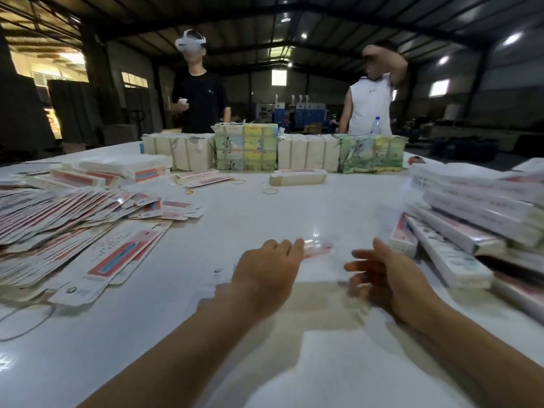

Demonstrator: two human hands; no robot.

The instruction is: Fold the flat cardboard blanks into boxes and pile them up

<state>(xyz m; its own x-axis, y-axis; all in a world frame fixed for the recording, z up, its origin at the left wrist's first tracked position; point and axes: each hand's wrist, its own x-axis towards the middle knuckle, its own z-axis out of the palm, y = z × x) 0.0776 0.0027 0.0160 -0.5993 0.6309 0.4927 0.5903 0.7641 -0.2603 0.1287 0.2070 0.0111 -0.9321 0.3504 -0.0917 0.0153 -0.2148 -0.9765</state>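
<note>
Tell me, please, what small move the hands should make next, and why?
Probably the left hand should reach left and take the top flat red-and-white cardboard blank from the fanned heap. Both hands look free, the right hand loosely open, though blur hides the left fingertips. Folded white boxes already lie piled at the right.
</note>
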